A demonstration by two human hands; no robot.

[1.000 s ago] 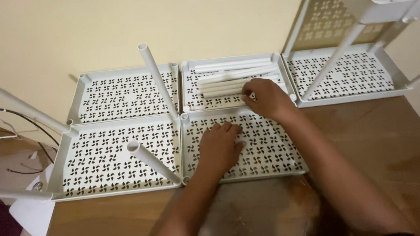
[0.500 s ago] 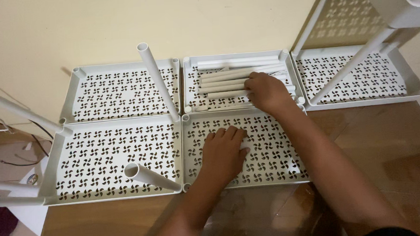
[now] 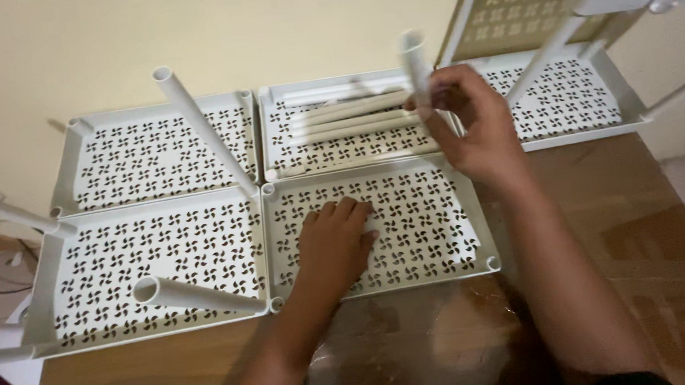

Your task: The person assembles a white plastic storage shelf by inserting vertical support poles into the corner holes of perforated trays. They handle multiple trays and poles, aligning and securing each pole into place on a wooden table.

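One white tube (image 3: 415,63) now stands lifted in our right hand (image 3: 477,125), fingers clenched round it above the rear tray (image 3: 277,153) of spare tubes (image 3: 346,117), while our left hand (image 3: 332,245) lies flat, fingers released, on the front tray (image 3: 472,240).

Dim warm indoor light, soft shadows, slight motion blur, tabletop glare.
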